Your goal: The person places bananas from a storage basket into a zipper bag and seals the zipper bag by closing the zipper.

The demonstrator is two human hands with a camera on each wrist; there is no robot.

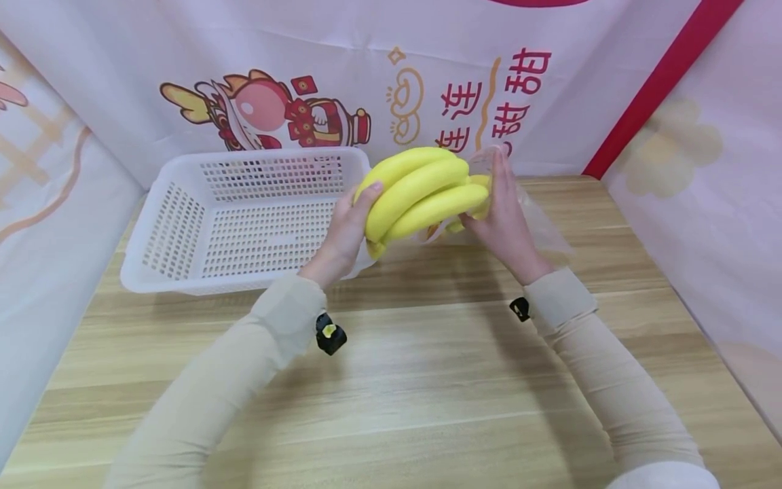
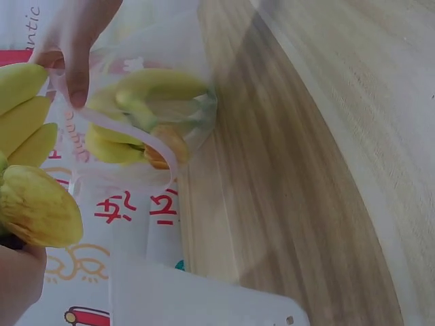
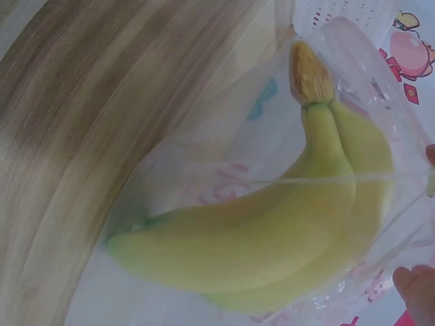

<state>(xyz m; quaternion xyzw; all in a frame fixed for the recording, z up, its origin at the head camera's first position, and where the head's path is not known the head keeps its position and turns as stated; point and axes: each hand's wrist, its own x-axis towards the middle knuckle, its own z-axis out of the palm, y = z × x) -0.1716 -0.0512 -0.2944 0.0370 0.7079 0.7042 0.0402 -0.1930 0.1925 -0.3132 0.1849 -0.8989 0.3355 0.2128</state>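
Note:
My left hand [image 1: 343, 234] grips a bunch of yellow bananas [image 1: 421, 190] by its stem end, thumb on top, held up over the table beside the basket. Pinched at its mouth by my right hand [image 1: 506, 221], a clear plastic bag [image 1: 544, 221] hangs to the right of that bunch. The left wrist view shows the right thumb over the bag's rim [image 2: 132, 132]. Inside the bag lies another bunch of bananas [image 3: 258, 231], its brown stem end [image 3: 310, 75] toward the basket. The free tips of the held bunch [image 2: 30, 129] point at the bag's mouth.
A white perforated plastic basket [image 1: 136, 251] stands at the back left of the wooden table [image 1: 391, 394], with nothing visible inside. Printed cloth [image 1: 415, 41] hangs along the back and both sides.

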